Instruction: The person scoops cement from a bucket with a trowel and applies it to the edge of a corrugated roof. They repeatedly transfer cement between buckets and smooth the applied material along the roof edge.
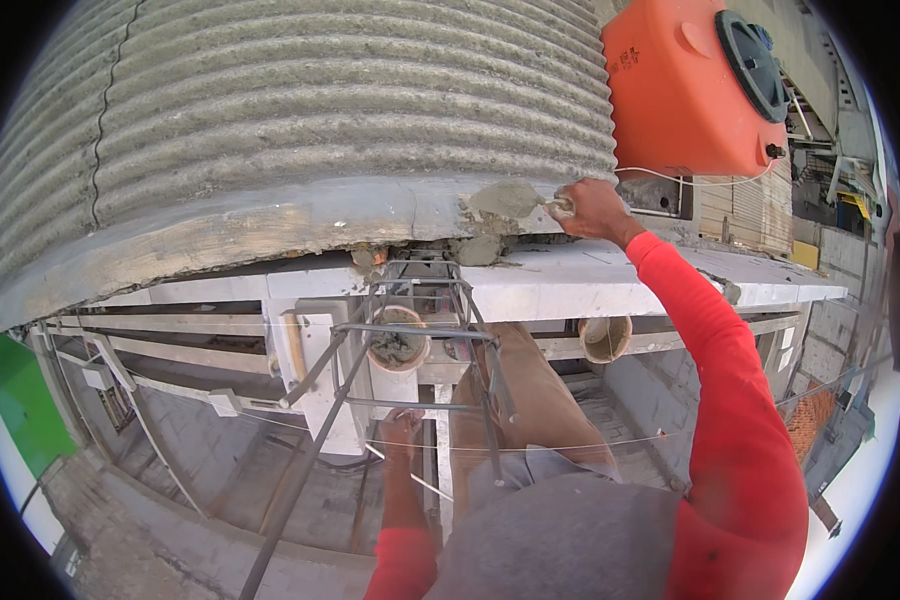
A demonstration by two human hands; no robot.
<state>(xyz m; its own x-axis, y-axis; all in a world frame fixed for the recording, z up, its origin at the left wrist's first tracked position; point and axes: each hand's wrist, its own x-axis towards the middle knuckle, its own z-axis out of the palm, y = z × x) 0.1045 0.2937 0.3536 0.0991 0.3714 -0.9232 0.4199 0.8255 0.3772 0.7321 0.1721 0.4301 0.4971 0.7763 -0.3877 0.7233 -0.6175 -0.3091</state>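
Note:
My right hand (587, 210) is closed on what looks like a small trowel at the edge of the corrugated roof (340, 85), beside wet grey mortar (500, 200) smeared on the concrete ledge (250, 225). My left hand (402, 425) is lower down, its fingers curled at a rung of the bent steel-bar frame (420, 328). Behind that frame sits a bucket (398, 348) holding grey mortar. A second, paler bucket (605, 338) hangs or rests to the right, below the white beam (550, 283).
An orange water tank (670, 90) with a dark lid stands at upper right. My legs (515, 400) show between white beams, above a drop to a lower floor (210, 460). Thin wires cross below the ledge; a green panel (20, 400) is at far left.

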